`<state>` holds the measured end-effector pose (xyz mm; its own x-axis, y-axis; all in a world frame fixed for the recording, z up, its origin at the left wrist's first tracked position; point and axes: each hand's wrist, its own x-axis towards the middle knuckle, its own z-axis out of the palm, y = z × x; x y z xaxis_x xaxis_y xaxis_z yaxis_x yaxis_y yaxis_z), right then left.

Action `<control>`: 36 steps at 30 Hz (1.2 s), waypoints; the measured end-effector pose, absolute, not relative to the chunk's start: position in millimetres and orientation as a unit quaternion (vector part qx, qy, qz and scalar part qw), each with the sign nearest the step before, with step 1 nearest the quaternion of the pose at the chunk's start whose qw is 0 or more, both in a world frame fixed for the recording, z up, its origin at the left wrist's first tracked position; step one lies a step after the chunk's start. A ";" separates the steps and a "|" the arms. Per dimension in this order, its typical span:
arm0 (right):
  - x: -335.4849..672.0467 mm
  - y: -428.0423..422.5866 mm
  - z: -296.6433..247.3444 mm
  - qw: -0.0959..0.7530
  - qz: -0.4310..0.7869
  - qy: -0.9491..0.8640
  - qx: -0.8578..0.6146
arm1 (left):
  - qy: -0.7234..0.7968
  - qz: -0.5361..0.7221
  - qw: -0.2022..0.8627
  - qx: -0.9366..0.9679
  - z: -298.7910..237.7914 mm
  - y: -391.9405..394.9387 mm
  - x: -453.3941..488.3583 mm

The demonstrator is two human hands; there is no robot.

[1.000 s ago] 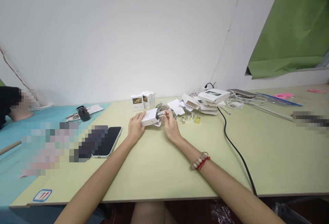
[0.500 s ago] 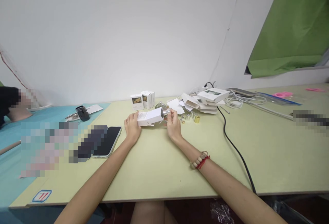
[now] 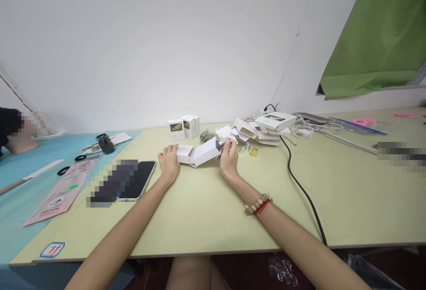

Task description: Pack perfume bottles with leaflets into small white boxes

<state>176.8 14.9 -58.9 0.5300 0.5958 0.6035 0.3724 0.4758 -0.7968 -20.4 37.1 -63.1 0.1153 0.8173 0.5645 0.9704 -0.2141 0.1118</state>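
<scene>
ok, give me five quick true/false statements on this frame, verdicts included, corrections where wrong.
1. The left hand grips a white carton. True.
2. The beaded bracelet is on the left arm. False: the beaded bracelet is on the right arm.
3. The right hand pinches a silvery item. True.
4. The phone lies to the right of both hands. False: the phone lies to the left of them.
5. Two small white boxes stand near the wall. True.

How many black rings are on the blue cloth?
2: one ring left of the pink packet, another ring farther back, near the packet's far end. Others may be hidden.
</scene>
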 end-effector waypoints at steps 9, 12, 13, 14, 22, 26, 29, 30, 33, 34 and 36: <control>176.7 5.8 -48.1 0.685 0.045 -0.519 -0.509 | -0.621 -0.223 0.177 -0.730 -61.5 37.8 -24.7; 179.0 4.2 -46.9 0.671 0.048 -0.546 -0.499 | -0.632 -0.202 0.192 -0.724 -60.8 36.7 -23.1; 179.8 4.1 -47.0 0.667 0.050 -0.552 -0.498 | -0.636 -0.203 0.196 -0.718 -61.0 36.2 -22.7; 180.4 4.0 -47.2 0.664 0.052 -0.556 -0.498 | -0.638 -0.208 0.197 -0.714 -61.3 35.7 -22.8; 180.6 6.6 -49.8 0.663 0.058 -0.563 -0.490 | -0.567 -0.339 0.136 -0.738 -53.5 29.8 -22.1; 178.0 4.1 -49.5 0.657 0.065 -0.579 -0.477 | -0.437 -0.397 0.104 -0.800 -44.1 12.6 -2.6; 173.1 -0.8 -48.7 0.644 0.079 -0.606 -0.459 | -0.360 -0.429 0.071 -0.825 -46.8 0.9 13.6; 171.2 -2.1 -48.7 0.638 0.084 -0.614 -0.456 | -0.354 -0.428 0.060 -0.829 -49.4 -0.5 17.6; 166.5 -3.1 -49.7 0.629 0.103 -0.620 -0.457 | -0.382 -0.408 0.022 -0.829 -58.1 2.3 23.2; 165.5 -2.4 -50.3 0.631 0.110 -0.616 -0.458 | -0.396 -0.402 0.011 -0.825 -60.0 4.5 23.2; 164.7 -0.1 -51.3 0.641 0.122 -0.602 -0.460 | -0.413 -0.394 -0.002 -0.821 -61.3 7.7 21.5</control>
